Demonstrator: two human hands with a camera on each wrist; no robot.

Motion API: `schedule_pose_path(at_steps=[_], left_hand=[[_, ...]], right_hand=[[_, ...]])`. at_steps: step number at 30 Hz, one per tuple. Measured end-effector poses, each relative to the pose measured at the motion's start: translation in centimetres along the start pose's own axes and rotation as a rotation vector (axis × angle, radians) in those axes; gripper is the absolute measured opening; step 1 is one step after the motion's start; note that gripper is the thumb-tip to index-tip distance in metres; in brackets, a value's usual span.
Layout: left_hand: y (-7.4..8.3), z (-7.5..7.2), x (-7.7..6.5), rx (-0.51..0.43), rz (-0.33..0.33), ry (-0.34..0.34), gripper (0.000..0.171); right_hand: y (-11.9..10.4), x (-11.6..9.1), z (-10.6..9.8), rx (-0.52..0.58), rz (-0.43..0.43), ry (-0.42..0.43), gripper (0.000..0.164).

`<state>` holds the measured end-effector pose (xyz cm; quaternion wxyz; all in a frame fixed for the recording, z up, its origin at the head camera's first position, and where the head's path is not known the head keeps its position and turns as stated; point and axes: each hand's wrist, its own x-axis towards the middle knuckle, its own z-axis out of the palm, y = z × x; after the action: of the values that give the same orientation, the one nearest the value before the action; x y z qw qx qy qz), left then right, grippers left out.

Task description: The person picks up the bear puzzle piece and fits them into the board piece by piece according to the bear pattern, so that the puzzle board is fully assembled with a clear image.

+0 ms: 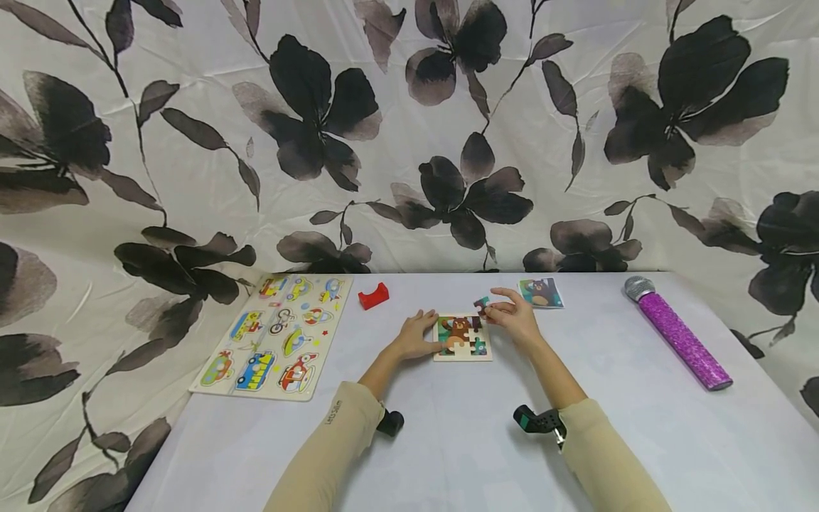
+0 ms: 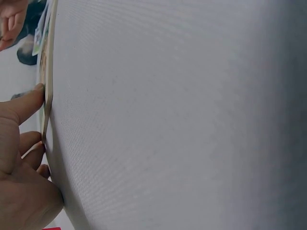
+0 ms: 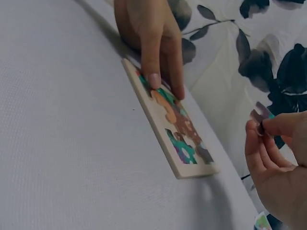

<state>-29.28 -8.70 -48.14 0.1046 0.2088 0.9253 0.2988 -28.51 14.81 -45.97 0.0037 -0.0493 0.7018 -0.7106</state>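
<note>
Your beige sleeves [image 1: 329,448] extend over the counter [image 1: 461,455]. Your left hand [image 1: 414,337]: grip unclosed, fingers extended at the left edge of the puzzle board [image 1: 462,358], toward the counter's far edge. Your right hand [image 1: 517,320]: grip closed, pinching a puzzle piece [image 1: 481,304] near the board's far right corner.

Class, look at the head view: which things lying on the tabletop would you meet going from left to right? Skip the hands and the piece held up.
Vehicle puzzle board → small red object → bear puzzle → picture card → glittery pink microphone.
</note>
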Motion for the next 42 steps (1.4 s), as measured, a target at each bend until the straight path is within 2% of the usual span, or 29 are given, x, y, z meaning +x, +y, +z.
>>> schedule_pose_path(at_steps=[3,6,12,14,17,20,24,28,35,39,42], left_hand=[[0.0,0.0,0.0,0.0,0.005,0.004,0.074],[-0.1,0.0,0.1,0.005,0.013,0.013,0.073],[0.0,-0.1,0.0,-0.001,0.01,0.01,0.073],[0.0,-0.1,0.0,0.003,0.007,0.007,0.073],[0.1,-0.1,0.0,0.004,0.004,0.005,0.073],[0.1,-0.1,0.1,0.002,-0.001,0.002,0.073],[0.0,0.0,0.1,0.003,0.0,0.005,0.073],[-0.1,0.0,0.1,0.019,0.016,0.014,0.073],[-0.2,0.1,0.2,0.018,0.017,0.014,0.073],[-0.3,0.1,0.2,0.026,0.018,0.009,0.073],[-0.3,0.1,0.2,0.023,0.012,0.009,0.073]], right_hand=[[-0.1,0.0,0.0,-0.001,-0.053,-0.064,0.047],[0.0,0.1,0.1,-0.021,-0.089,-0.085,0.04],[0.4,0.2,0.4,-0.158,-0.088,0.019,0.031],[0.5,0.3,0.5,-0.156,-0.066,0.053,0.029],[0.7,0.3,0.6,-0.089,-0.035,0.075,0.029],[0.6,0.1,0.8,-0.032,-0.014,0.062,0.037],[0.8,0.0,0.7,-0.048,-0.034,0.013,0.042],[1.5,0.3,0.7,-0.185,-0.08,-0.021,0.034],[2.1,0.0,1.1,-0.564,-0.149,-0.091,0.024],[2.4,-0.3,1.4,-0.679,-0.152,-0.104,0.022],[2.5,-0.4,1.6,-0.726,-0.171,-0.117,0.022]])
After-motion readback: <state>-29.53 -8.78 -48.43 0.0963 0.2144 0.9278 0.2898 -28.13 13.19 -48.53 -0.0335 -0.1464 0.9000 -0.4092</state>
